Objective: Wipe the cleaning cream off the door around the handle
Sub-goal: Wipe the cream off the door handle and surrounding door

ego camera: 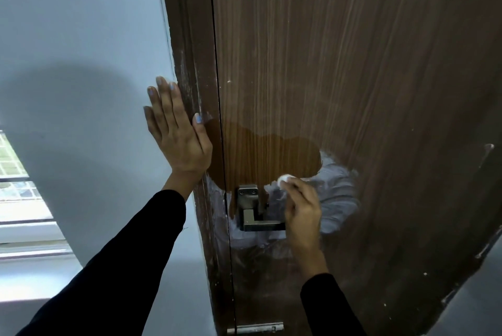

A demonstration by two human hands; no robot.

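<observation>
A brown wood-grain door (339, 64) carries a dark metal lever handle (255, 213) low in the view. White cleaning cream (336, 194) smears the door to the right of and below the handle. Above the handle a glossy wiped patch (266, 156) shows clean wood. My right hand (301, 208) pinches a small white cotton pad (284, 179) against the door just right of the handle plate. My left hand (176, 132) lies flat, fingers spread, on the wall and door frame (190, 64) to the left.
A pale blue wall (81, 64) fills the left side. A window (16, 186) with a white sill sits at the lower left. A metal floor bolt (255, 329) shows at the door's bottom edge. A grey surface (475, 295) lies at the lower right.
</observation>
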